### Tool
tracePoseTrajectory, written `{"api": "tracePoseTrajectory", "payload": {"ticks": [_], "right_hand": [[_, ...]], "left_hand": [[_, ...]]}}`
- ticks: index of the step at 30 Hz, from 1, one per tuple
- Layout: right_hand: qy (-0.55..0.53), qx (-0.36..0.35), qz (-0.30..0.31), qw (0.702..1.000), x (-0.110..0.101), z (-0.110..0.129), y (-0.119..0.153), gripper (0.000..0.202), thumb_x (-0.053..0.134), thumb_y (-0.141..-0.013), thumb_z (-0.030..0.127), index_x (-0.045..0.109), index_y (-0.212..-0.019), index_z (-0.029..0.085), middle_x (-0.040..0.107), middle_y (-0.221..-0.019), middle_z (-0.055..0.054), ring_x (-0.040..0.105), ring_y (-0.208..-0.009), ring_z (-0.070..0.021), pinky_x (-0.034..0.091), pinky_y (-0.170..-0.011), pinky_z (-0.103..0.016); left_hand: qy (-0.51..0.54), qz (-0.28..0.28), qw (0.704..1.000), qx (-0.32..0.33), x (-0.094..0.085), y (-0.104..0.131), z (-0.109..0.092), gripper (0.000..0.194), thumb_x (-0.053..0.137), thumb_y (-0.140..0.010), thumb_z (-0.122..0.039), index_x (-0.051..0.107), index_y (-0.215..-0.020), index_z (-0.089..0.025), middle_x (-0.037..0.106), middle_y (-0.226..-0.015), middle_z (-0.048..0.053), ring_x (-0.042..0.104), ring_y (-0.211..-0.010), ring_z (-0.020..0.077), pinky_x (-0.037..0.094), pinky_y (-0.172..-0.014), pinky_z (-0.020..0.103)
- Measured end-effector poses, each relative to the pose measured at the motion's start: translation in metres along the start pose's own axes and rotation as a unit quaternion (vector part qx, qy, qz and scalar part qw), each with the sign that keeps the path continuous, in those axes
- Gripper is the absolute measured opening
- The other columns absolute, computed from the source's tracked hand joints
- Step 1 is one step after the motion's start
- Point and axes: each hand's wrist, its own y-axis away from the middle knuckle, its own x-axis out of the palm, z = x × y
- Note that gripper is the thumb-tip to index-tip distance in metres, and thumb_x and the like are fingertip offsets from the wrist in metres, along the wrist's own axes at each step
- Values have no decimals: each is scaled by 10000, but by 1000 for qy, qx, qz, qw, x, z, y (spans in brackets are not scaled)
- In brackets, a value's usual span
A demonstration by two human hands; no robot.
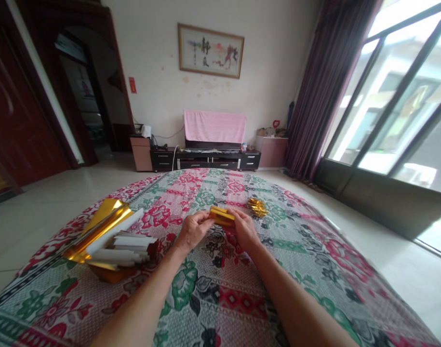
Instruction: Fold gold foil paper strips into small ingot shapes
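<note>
Left hand (194, 229) and right hand (246, 230) each pinch 1 end of the gold foil piece (222, 217), centred over the patterned cloth (205, 279); the 2-ended grip likely steadies it. Gold sheets (106, 222) and white papers (124, 254) lie left, gold bundle (257, 208) right, apparently within reach.

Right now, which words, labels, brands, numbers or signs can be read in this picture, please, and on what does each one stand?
"静": upper large character on the framed picture, as best I can read it.
Lower large character and small writing at its left: too blurred.
Red slip left of the frame: any writing is too small.
Gold paper in the hands: no readable text.
</note>
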Motion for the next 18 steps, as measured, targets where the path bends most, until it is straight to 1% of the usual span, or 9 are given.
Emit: {"api": "tracePoseTrajectory", "payload": {"ticks": [3, 6, 8, 10, 12, 14, 18], "right_hand": [[-10, -7, 46, 999, -1, 0, 0, 324, 569, -725, 471, 634, -879, 193, 689, -863, -34, 650, -781, -228, 527, -563, -296], [-43, -2, 91, 995, -1, 2, 3, 432, 463, -781, 553, 612, -970, 195, 677, -946, -62, 642, -853, -241, 539, -595, -322], [-52, -7, 109, 993, 0, 4, 5, 429, 477, -785, 539, 580, -1035, 206, 664, -995, -70, 636, -883, -233, 540, -618, -318], [-44, -24, 126, 991, 2, 4, 8, 405, 578, -753, 441, 542, -1094, 226, 649, -1040, -63, 627, -912, -216, 536, -666, -304], [-34, -44, 140, 989, 3, 3, 9, 465, 665, -693, 309, 514, -1128, 242, 641, -1064, -52, 617, -927, -199, 526, -707, -289], [-31, -56, 148, 987, 4, 1, 8, 532, 691, -651, 237, 498, -1145, 255, 642, -1062, -44, 615, -912, -187, 520, -714, -281], [-31, -64, 133, 989, 5, -3, 6, 585, 693, -638, 243, 478, -1182, 264, 650, -1022, -27, 625, -839, -171, 522, -668, -270]], "left_hand": [[-7, -2, 999, -49, -1, 0, 0, 238, 556, -717, -334, 684, -740, -134, 640, -614, -3, 556, -591, 133, 407, -565, 221], [-25, -28, 998, -59, -1, -1, 3, 247, 563, -708, -352, 660, -644, -134, 574, -514, -23, 496, -515, 108, 350, -505, 211], [-22, -42, 997, -64, -2, -2, 6, 252, 562, -710, -359, 659, -647, -136, 585, -525, -17, 498, -516, 109, 357, -510, 215], [-6, -47, 996, -69, -2, -3, 10, 258, 562, -713, -370, 669, -692, -136, 622, -573, 1, 530, -543, 122, 388, -531, 222], [13, -49, 996, -69, -2, -4, 13, 264, 564, -715, -377, 674, -734, -138, 650, -616, 16, 567, -577, 137, 419, -555, 232], [33, -49, 996, -68, -1, -4, 14, 265, 567, -719, -380, 672, -774, -143, 664, -641, 20, 596, -603, 147, 442, -570, 235], [76, -48, 993, -80, 1, -4, 11, 277, 567, -729, -385, 651, -848, -150, 672, -669, 19, 626, -605, 150, 464, -543, 226]]}}
